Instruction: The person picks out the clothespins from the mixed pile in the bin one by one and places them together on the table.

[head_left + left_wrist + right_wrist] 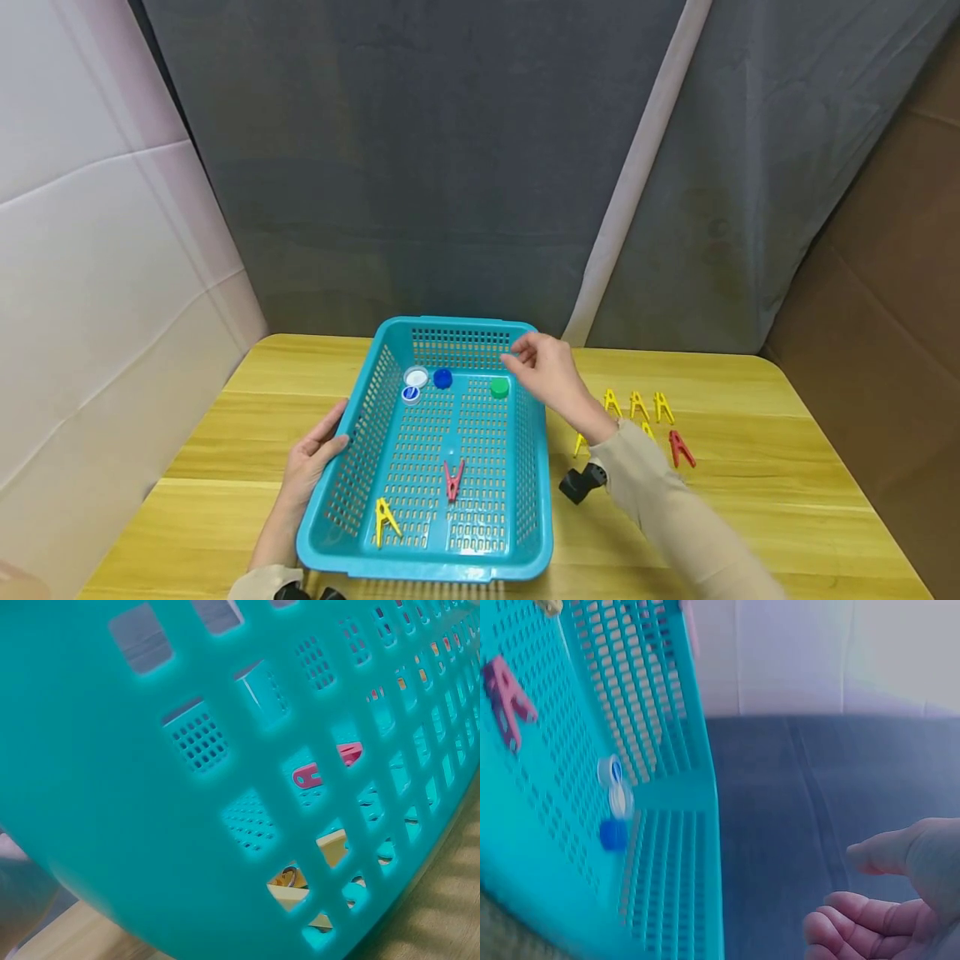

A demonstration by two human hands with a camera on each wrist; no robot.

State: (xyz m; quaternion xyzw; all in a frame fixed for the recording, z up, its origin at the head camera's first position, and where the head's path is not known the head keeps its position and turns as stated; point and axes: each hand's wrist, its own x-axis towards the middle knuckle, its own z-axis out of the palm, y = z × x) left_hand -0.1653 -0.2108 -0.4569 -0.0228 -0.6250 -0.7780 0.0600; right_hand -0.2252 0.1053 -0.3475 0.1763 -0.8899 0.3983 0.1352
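A turquoise plastic basket [427, 569] with slotted sides stands on the table. At its left side my left hand [310, 458] grips the rim, thumb over the edge and fingers outside below it. My right hand [551, 377] hovers over the basket's far right corner, empty, its thumb and bent fingers apart. Under it on the basket floor lies a green bottle cap [499, 387]. A blue cap [442, 379], a clear-and-white cap [416, 377] and a white cap with a blue top [410, 394] lie at the far left. Nearer are a red clothespin [453, 482] and a yellow clothespin [386, 521].
On the wooden table [765, 517], right of the basket, several yellow clothespins [637, 406] lie beside a red clothespin [682, 448]. The right forearm partly covers them. A dark cloth [420, 183] hangs behind the table, with a white panel [97, 275] at left.
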